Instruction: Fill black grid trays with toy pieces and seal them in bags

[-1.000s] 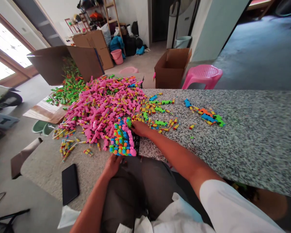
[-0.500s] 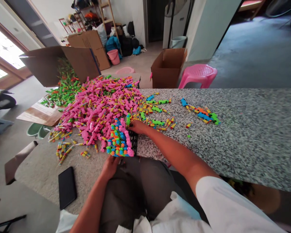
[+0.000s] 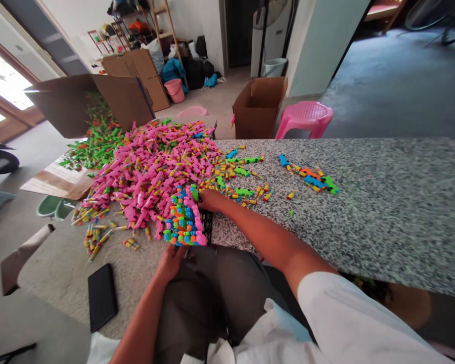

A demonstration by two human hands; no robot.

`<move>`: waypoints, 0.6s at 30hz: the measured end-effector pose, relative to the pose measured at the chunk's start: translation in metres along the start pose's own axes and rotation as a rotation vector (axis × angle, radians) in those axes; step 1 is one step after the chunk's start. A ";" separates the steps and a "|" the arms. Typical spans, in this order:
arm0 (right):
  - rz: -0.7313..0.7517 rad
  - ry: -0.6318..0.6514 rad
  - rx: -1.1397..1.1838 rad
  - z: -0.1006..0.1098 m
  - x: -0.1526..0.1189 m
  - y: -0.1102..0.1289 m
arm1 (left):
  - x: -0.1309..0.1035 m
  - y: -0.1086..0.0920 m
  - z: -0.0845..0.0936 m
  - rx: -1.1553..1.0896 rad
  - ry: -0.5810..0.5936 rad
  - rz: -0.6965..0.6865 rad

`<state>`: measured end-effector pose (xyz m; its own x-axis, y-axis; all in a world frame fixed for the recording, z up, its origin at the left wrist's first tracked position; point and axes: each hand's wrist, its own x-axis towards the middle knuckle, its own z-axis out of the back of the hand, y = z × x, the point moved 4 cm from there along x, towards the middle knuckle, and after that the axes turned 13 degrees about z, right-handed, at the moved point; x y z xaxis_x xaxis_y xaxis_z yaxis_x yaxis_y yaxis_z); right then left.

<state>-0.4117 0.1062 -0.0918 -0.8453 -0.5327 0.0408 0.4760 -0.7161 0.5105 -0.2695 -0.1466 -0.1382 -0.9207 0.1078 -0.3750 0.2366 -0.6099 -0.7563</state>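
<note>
My right hand [image 3: 209, 200] is closed around a small green plastic toy [image 3: 194, 192] at the far right corner of a block of toys. This block of blue, green, orange and pink toys [image 3: 182, 221] stands in tight rows on a black gridded tray [image 3: 207, 222], whose right part shows bare. My left hand [image 3: 172, 260] grips the near edge of the tray from below, its fingertips partly hidden. Just beyond both hands spreads a large heap of pink toys [image 3: 155, 172] with yellow-labelled tubes among them.
Green toys [image 3: 106, 139] spill from a cardboard box [image 3: 125, 103] at the back left. Loose toys and short tubes lie on the speckled stone table [image 3: 382, 202]. A black phone [image 3: 102, 297] rests at the left. Beyond stand an open carton [image 3: 256, 116] and a pink stool [image 3: 307, 115].
My right hand has moved slightly left with the green toy, bringing it from beside the rows onto their far right corner. My left hand stays at the tray's near edge.
</note>
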 end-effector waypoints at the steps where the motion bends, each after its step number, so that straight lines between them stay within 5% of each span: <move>1: -0.013 0.006 0.005 0.000 -0.001 0.000 | 0.000 0.000 0.000 -0.004 -0.012 0.006; 18: -0.073 -0.060 -0.071 -0.003 -0.013 0.008 | 0.007 0.011 0.003 0.087 -0.020 0.008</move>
<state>-0.3965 0.1059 -0.0904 -0.8904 -0.4514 0.0582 0.4267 -0.7836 0.4516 -0.2740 -0.1550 -0.1469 -0.9251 0.0876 -0.3694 0.2168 -0.6770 -0.7034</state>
